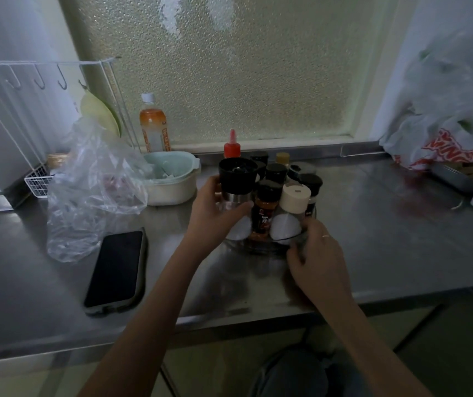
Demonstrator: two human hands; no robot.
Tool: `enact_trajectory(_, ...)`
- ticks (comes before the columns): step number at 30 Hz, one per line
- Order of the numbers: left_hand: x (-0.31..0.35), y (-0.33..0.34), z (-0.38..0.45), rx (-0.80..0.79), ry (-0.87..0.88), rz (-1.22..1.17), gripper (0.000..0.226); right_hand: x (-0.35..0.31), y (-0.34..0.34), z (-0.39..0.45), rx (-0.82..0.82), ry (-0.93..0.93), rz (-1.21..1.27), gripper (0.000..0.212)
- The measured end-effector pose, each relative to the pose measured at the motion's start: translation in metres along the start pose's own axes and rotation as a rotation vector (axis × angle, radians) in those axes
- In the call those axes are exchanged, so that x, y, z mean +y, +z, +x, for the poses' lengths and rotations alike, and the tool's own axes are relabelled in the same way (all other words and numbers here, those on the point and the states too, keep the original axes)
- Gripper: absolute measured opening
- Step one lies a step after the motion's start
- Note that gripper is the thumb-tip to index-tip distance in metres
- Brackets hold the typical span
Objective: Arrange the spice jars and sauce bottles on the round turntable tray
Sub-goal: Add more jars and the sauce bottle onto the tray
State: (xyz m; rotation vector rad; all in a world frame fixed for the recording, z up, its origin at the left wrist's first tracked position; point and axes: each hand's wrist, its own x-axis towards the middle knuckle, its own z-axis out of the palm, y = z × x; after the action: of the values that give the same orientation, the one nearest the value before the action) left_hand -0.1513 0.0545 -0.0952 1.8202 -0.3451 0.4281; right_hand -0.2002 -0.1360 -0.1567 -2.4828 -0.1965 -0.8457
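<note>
At a steel counter (372,224) under a frosted window, a person is filling a clear tray (261,247) with jars. The left hand (215,213) is grasping a black-topped grinder (236,181) at the tray's left edge; the right hand (315,250) is resting on the near rim, though whether it is gripping cannot be told. About ten containers are already crowding the tray, a red-capped bottle (231,146) at the back. The job appears nearly done; a drink bottle (153,124) is standing apart.
</note>
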Motion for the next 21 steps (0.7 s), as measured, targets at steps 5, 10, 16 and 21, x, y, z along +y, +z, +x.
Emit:
enact_trajectory(5,-0.005,0.007,0.009,0.034,0.021,0.012,0.045,0.003,0.003,-0.001,-0.015,-0.013,-0.039,0.030)
enact_trajectory(10,-0.012,0.015,0.018,0.044,-0.004,0.003,0.045,0.001,0.002,0.000,0.002,-0.027,-0.002,0.039)
enact_trajectory(16,-0.014,0.014,0.026,0.054,-0.024,-0.041,0.046,-0.002,0.000,-0.001,0.006,-0.039,0.000,0.046)
enact_trajectory(21,-0.017,-0.004,0.030,-0.102,-0.210,-0.311,0.054,0.001,0.002,0.000,-0.004,-0.019,0.001,0.048)
